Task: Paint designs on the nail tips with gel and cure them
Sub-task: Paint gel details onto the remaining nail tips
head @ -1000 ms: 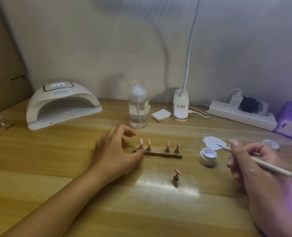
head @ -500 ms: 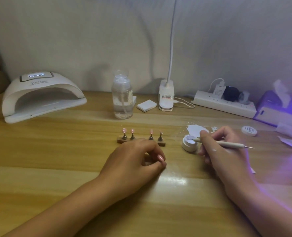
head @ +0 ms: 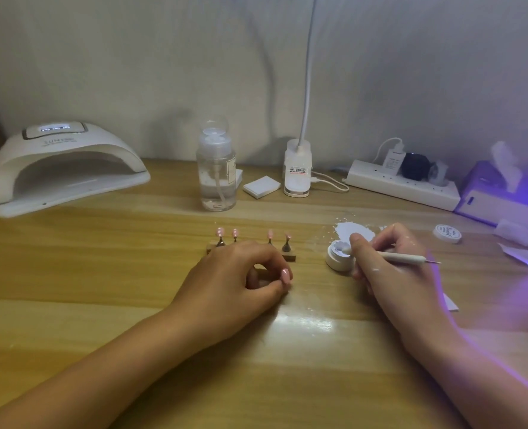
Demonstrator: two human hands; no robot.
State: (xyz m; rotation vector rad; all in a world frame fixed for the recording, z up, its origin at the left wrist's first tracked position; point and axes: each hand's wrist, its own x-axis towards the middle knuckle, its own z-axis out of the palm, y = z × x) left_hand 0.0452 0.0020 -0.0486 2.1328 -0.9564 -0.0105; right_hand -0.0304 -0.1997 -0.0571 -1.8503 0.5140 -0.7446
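Loading gel seems the step in hand — the right grip pinches a white tool, its end in the open gel pot. The left grip curls, fingertips pinched, just before the nail tips on their stand; contents hidden. Next: a steady carry to one tip.
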